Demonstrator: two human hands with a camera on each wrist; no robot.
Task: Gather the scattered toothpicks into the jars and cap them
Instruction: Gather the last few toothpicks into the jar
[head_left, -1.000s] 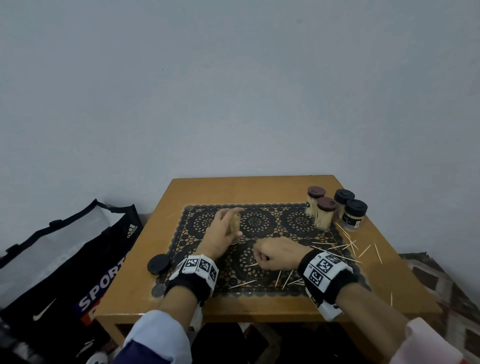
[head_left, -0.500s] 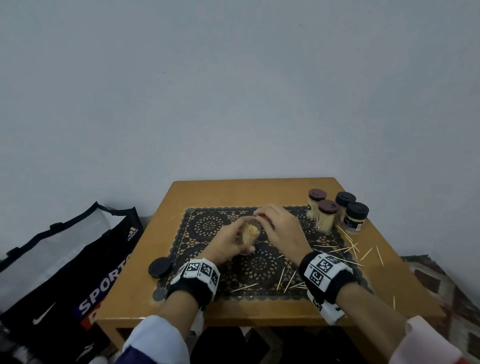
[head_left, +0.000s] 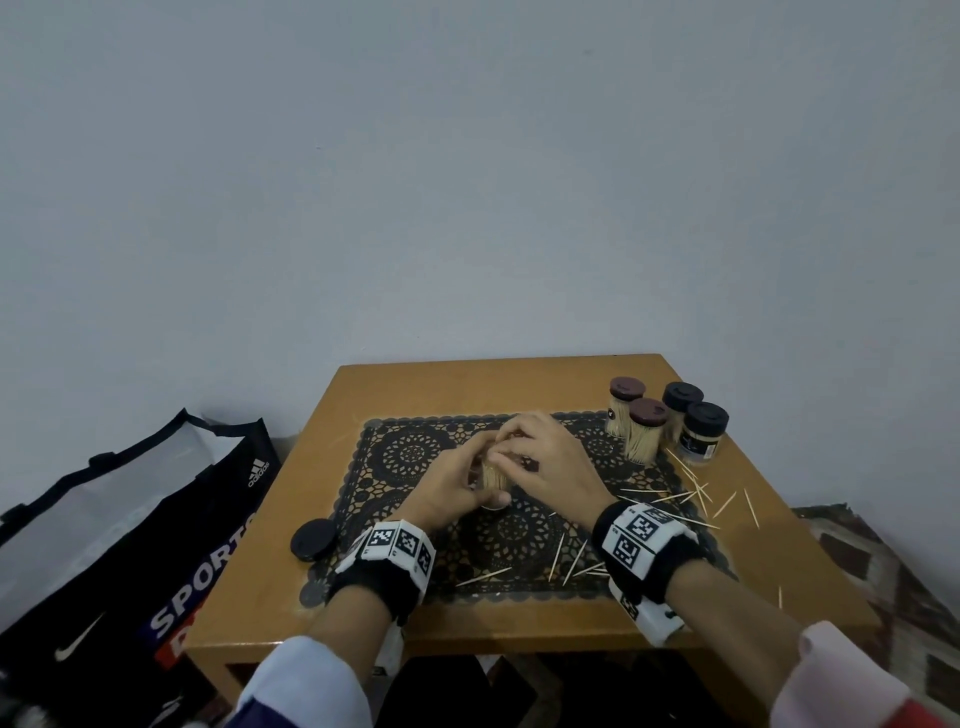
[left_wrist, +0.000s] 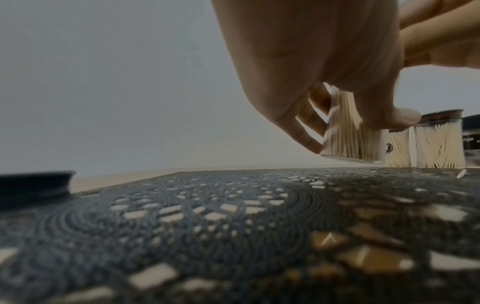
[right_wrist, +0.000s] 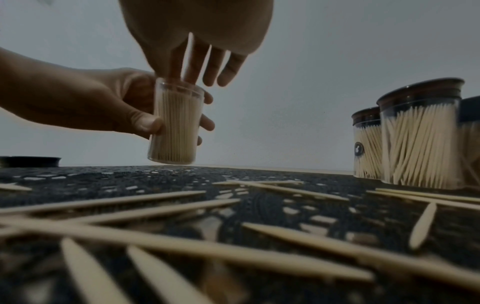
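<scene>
Head view: my left hand (head_left: 457, 483) wraps the open jar (head_left: 493, 475) over the middle of the lace mat (head_left: 410, 457), thumb on the near side, fingers round the back. My right hand (head_left: 550, 467) sits right on top of the jar mouth, fingertips pointing down into it. Can't tell from here if a pick is pinched betw. them. Loose toothpicks (head_left: 670, 493) lie to the right of the jar and on the mat's near edge, so all on my right hand's side, closer to it than to the left. The black lid (head_left: 313, 539) lies off the mat's left edge, nearer my left hand. Four capped jars (head_left: 647, 431) stand at the mat's far right corner.

Left wrist view: the jar (left_wrist: 350, 133) is held clear of the mat, slightly tilted, packed w/ picks standing along its long axis. Thumb (left_wrist: 389, 115) and fingers curl round it.

Right wrist view: jar (right_wrist: 176, 123) near upright, mouth up, straight below my right fingers (right_wrist: 194, 61), which hang loosely spread, two dipping past the rim. No pick seen betw. them, though I can't rule one out. Picks (right_wrist: 161, 207) on the mat lie flat, mostly crosswise to the jar's axis, so I reckon each one needs turning upright before it goes in.
</scene>
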